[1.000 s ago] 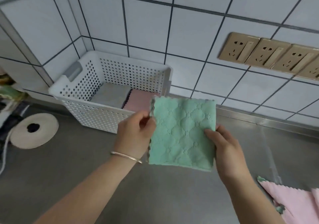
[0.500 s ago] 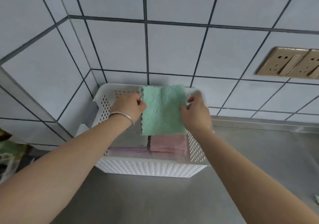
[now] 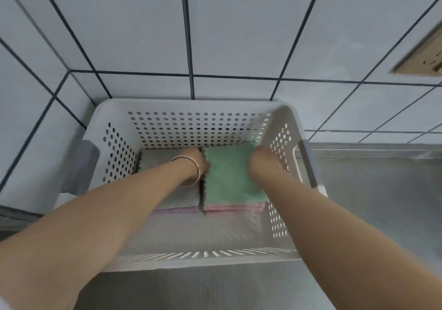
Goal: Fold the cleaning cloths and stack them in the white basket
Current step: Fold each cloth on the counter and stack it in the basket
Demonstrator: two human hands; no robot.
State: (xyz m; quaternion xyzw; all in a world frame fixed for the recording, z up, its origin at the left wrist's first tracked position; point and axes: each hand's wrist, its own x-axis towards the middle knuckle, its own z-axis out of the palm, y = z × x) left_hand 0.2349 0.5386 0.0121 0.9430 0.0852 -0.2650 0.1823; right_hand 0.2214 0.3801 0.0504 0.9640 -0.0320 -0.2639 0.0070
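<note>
Both hands [image 3: 201, 164] lay the green cloth [image 3: 229, 178] flat, long axis toward the wall.

Shiny metal counter [image 3: 373, 214] with a basket

A white basket [image 3: 191, 105] with little holes is sitting on the counter, pushed into the back left corner where the tiled walls are meeting. Its back rim is touching the wall.

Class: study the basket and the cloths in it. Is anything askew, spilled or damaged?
Nothing stands out. The green cloth lies flat and square on the pink stack in the white basket, beside the grey cloth.
</note>
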